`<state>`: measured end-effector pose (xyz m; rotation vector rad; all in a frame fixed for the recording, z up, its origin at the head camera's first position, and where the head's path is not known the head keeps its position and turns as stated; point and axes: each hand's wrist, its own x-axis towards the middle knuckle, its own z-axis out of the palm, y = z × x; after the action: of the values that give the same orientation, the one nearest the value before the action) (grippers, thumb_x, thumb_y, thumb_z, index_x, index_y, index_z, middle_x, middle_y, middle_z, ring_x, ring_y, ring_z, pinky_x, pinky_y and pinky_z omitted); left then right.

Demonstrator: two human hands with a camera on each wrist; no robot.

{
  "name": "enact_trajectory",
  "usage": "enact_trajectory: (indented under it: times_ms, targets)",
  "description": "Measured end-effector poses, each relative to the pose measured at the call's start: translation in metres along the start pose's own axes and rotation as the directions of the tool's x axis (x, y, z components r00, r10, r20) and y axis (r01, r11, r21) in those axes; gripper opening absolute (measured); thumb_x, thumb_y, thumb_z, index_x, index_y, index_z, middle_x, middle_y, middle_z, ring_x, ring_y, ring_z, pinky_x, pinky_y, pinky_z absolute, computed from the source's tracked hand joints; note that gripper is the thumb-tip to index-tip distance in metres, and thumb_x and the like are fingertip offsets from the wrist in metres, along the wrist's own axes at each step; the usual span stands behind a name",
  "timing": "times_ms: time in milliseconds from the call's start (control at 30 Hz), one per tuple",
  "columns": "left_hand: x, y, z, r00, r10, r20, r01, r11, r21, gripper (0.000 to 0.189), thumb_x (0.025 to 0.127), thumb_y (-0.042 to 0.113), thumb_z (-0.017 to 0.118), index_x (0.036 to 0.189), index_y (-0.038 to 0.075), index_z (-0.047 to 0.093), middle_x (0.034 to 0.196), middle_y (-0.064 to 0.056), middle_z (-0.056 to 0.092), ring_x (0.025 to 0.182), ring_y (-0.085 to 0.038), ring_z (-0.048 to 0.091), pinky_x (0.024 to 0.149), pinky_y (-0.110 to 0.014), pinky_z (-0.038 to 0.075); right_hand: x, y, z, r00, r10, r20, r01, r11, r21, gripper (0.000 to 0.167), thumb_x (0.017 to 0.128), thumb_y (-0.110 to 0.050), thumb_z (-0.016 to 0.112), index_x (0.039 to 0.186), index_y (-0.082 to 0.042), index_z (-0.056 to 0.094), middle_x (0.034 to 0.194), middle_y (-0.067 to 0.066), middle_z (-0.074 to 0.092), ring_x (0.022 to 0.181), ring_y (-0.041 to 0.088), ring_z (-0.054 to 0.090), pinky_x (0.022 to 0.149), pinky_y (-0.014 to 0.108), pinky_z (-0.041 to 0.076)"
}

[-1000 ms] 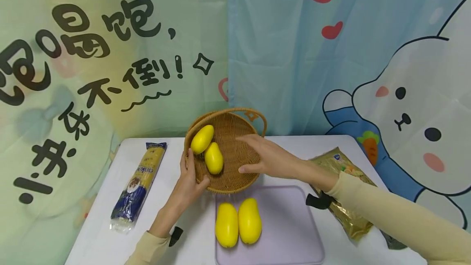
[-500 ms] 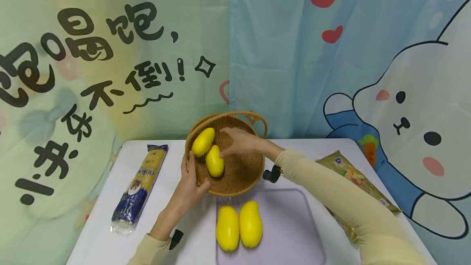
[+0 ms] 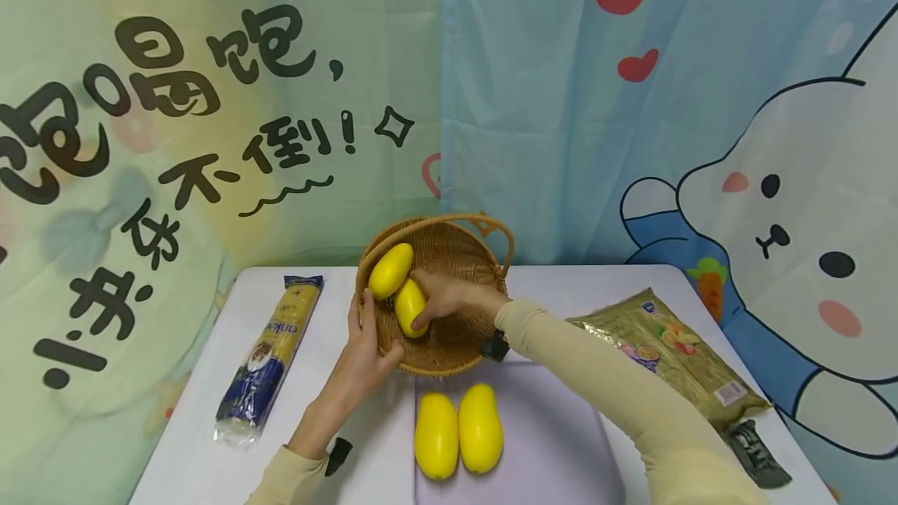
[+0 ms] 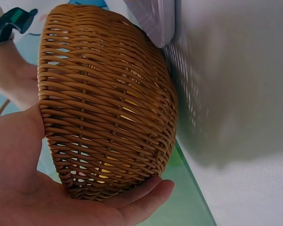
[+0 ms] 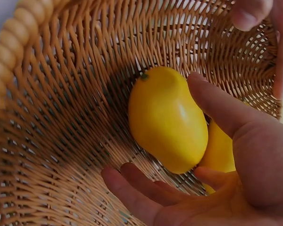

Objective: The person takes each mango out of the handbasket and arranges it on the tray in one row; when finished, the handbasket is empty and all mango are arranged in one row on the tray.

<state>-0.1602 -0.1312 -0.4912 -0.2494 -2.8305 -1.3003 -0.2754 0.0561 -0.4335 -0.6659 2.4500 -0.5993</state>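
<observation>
My left hand [image 3: 356,361] holds the brown wicker basket [image 3: 449,361] at its left side, tilting its mouth toward me. In the left wrist view the left fingers lie along the outside of the weave. Inside the basket are two yellow mangoes, an upper mango [image 3: 390,271] and a lower mango [image 5: 167,120]. My right hand [image 3: 449,298] reaches into the basket at the lower mango. In the right wrist view its thumb is by one side of that mango and its spread fingers are by the other; firm contact cannot be made out.
A pale purple tray [image 3: 554,435] in front of the basket bears two larger yellow mangoes [image 3: 459,431]. A blue-and-yellow pasta packet [image 3: 270,357] lies at left. At right lie a gold bag [image 3: 673,357] and a small dark packet [image 3: 758,454]. A printed curtain [image 3: 519,100] hangs behind the table.
My right hand has moved left and down into the basket, from its right side to the lower mango. My left hand keeps its hold on the basket.
</observation>
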Motion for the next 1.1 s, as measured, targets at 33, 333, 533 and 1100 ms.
enact_trajectory:
  times_ms: [33,333,533,1100]
  targets:
    - [0.000,0.000,0.000,1.000,0.000,-0.003,0.000,1.000,0.001,0.104,0.092,0.019,0.064,0.163,0.012,-0.012,0.168,-0.021,-0.015,0.081,-0.025,0.062,0.062,-0.027,0.048,0.001,0.000,0.002,1.000,-0.002,0.001,0.002,1.000,0.006,0.104,0.083,-0.030,0.083,0.161,-0.003,0.019,0.145,0.016,0.052,0.126,0.028,0.055,0.106,0.040,0.045]
    - [0.000,0.002,-0.001,1.000,-0.017,-0.001,0.017,1.000,0.007,0.104,0.092,0.023,0.064,0.163,0.014,-0.012,0.168,-0.020,-0.014,0.073,-0.022,0.060,0.059,-0.027,0.046,0.003,-0.002,0.009,1.000,0.004,0.004,-0.005,0.997,0.076,0.106,0.086,-0.025,0.081,0.162,-0.005,0.010,0.136,0.016,0.055,0.117,0.027,0.057,0.100,0.041,0.047]
    - [0.001,0.000,-0.001,1.000,-0.007,-0.010,0.007,1.000,0.015,0.104,0.092,0.023,0.065,0.163,0.012,-0.010,0.168,-0.020,-0.013,0.078,-0.025,0.062,0.063,-0.028,0.048,0.004,-0.002,0.016,1.000,0.016,-0.018,-0.013,0.989,0.149,0.110,0.085,-0.020,0.082,0.163,-0.005,0.007,0.136,0.017,0.055,0.117,0.028,0.057,0.100,0.041,0.047]
    - [0.000,-0.001,-0.001,1.000,0.013,-0.023,-0.013,1.000,0.013,0.104,0.093,0.021,0.065,0.163,0.010,-0.010,0.167,-0.026,-0.011,0.084,-0.030,0.064,0.064,-0.029,0.051,0.006,0.008,0.015,0.998,0.005,-0.069,-0.005,1.000,-0.007,0.103,0.081,-0.024,0.085,0.160,-0.008,0.021,0.130,0.016,0.059,0.110,0.025,0.060,0.094,0.038,0.051]
